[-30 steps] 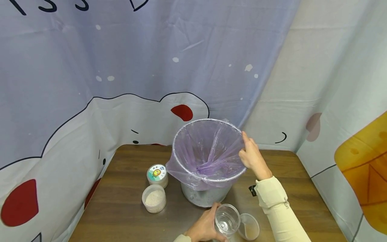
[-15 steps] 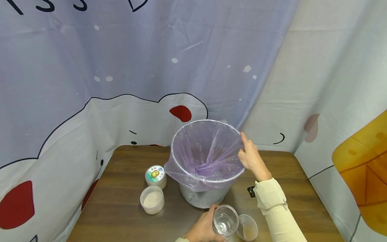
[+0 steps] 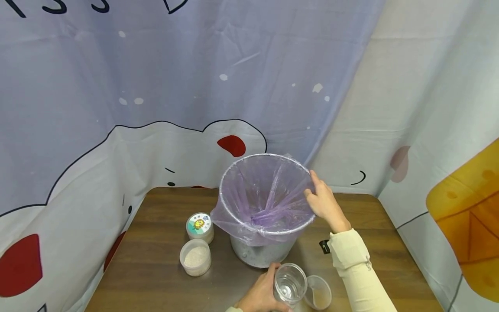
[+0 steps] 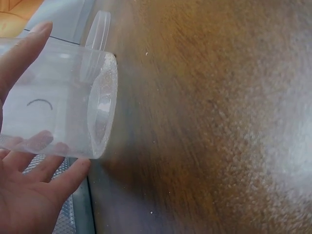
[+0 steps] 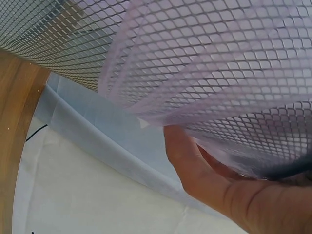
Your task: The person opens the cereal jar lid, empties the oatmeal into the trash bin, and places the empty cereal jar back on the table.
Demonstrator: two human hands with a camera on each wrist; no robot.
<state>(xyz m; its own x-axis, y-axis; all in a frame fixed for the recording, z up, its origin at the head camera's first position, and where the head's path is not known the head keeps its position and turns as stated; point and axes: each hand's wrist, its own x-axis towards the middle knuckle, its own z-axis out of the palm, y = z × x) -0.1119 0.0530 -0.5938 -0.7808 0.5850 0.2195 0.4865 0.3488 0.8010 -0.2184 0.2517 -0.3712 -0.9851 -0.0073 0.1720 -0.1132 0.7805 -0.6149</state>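
A clear plastic jar (image 3: 290,284) without a lid stands at the table's front. My left hand (image 3: 262,291) grips it from the left, thumb on one side and fingers on the other in the left wrist view, where the jar (image 4: 58,97) is see-through with whitish residue around its base. To its right lies a clear round lid (image 3: 318,293). A wire-mesh trash can (image 3: 262,255) stands behind, lined with a purple plastic bag (image 3: 269,195) folded over its rim. My right hand (image 3: 325,203) holds the can's right rim, thumb inside and fingers outside over the bag.
Left of the can are a jar (image 3: 199,227) with a printed lid and an open jar (image 3: 196,258) of pale grains. A small black object (image 3: 324,246) shows beside the right cuff. A printed curtain (image 3: 187,78) hangs behind the wooden table (image 3: 156,277).
The head view shifts slightly. My right thumb has moved a little further over the inside of the can's rim. My left hand stays on the jar.
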